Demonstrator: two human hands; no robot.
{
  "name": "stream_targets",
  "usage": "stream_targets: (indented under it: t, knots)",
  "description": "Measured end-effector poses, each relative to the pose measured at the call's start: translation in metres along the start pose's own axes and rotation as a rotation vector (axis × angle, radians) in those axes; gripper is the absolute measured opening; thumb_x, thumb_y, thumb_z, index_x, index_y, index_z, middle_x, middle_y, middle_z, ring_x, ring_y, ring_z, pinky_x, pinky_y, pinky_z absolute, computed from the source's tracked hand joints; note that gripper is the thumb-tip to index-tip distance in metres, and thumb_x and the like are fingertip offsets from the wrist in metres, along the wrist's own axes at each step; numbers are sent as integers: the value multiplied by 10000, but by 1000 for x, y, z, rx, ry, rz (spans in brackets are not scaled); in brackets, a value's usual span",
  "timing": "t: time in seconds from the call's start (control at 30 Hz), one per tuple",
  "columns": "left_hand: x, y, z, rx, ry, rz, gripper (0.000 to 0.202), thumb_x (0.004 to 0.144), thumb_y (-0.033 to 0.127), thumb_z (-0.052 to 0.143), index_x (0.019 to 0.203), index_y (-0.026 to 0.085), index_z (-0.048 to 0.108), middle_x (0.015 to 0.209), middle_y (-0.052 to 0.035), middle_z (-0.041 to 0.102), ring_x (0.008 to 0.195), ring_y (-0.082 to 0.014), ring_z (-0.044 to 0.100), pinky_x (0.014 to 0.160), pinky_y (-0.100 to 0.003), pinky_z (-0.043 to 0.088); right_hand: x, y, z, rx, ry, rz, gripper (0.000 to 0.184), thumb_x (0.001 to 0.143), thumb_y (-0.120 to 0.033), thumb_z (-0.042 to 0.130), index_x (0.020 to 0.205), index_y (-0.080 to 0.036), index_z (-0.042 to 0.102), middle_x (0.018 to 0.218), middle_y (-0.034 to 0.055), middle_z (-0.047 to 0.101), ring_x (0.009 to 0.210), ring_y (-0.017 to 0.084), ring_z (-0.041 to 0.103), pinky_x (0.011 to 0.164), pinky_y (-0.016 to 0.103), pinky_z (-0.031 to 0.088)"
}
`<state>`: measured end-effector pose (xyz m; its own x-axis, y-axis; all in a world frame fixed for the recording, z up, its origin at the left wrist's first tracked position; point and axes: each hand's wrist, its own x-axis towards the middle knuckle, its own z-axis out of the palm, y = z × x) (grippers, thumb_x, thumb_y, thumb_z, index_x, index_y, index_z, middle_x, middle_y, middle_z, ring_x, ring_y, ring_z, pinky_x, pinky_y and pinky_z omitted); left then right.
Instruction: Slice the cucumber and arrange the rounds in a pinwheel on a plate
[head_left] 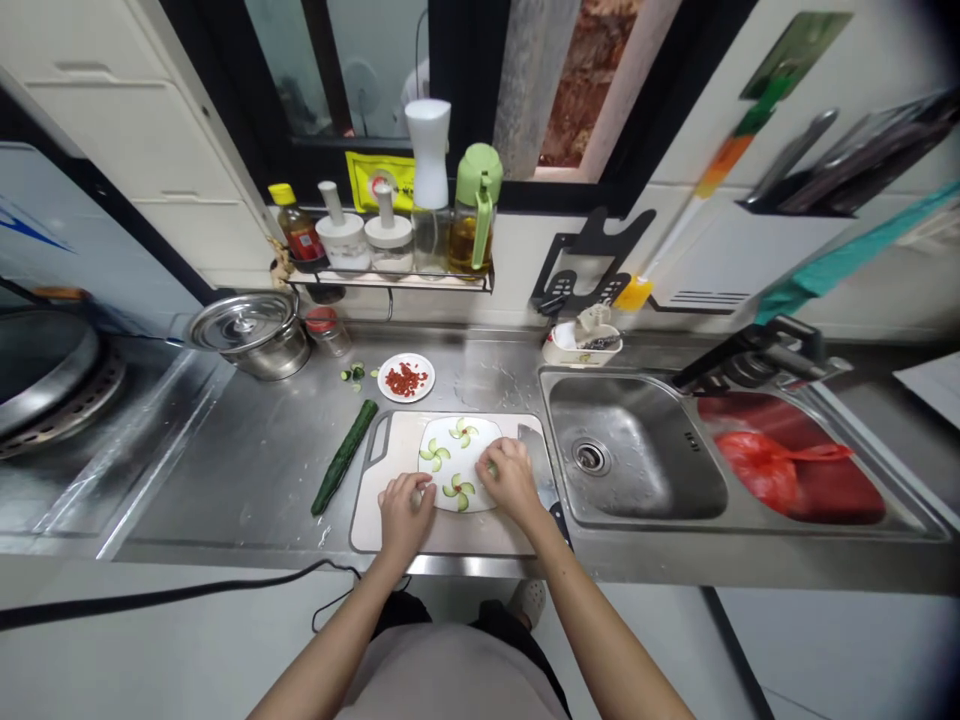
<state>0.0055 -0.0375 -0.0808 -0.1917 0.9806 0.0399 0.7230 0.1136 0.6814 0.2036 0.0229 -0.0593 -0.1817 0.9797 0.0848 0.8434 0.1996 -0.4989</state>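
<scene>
A white plate [486, 428] lies on the cutting board [382, 535]. On it, thin cucumber slices [459, 491] form several pinwheels with red bits at their centres. My right hand [511, 480] is over the plate's right side, fingertips pinched on a green piece that looks like a cucumber slice [493, 467]. Beside the plate's lower left edge, my left hand [407, 512] has its fingers curled together; what they hold, if anything, is hidden. A knife [559, 522] rests along the board's right side, partly covered by my right hand and forearm.
Left of the board lies a long cucumber [343, 458]. Behind stand a small plate of chopped red pieces [406, 378], cucumber scraps [354, 373], a jar [328, 332] and a lidded pot [259, 335]. The sink [637, 450] is to the right, below a condiment shelf [390, 281] and wall racks.
</scene>
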Motion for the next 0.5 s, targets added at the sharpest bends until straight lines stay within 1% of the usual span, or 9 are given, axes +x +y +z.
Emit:
stream_targets:
  t: [0.07,0.13,0.23,0.37,0.5]
  knots:
    - [-4,-7,0,-23,43,-8,195,880,343,525,960,228,661,904,-38,675,891,-211,598,827,-354,402,8,0,-5,6,17,0,127,857,-273,570,773,-211,643,979,54,573,1017,226,426,904,328,330]
    - [-5,-12,1,-45,65,-14,207,881,355,519,961,226,661,900,-43,674,886,-216,598,826,-362,410,21,-2,-7,6,28,-15,124,862,-274,561,802,-217,654,977,52,576,1010,225,432,900,326,334]
    - [-7,-15,1,-76,79,-18,225,882,376,511,957,226,661,892,-50,674,880,-221,598,834,-375,420,53,-10,-3,11,30,-46,138,874,-261,542,853,-219,672,954,55,581,985,225,445,878,318,340]
    - [-7,-16,1,-102,97,-14,239,886,389,504,957,225,662,881,-53,675,855,-219,596,836,-385,424,107,-30,16,-24,-31,-70,166,889,-231,524,885,-216,690,935,65,590,980,226,447,866,310,337]
    - [-9,-24,0,-105,105,-3,249,880,408,508,945,231,672,856,-51,678,805,-210,602,783,-369,440,150,-47,40,-113,-109,-32,204,914,-240,495,935,-218,697,1009,79,595,1009,230,440,850,315,330]
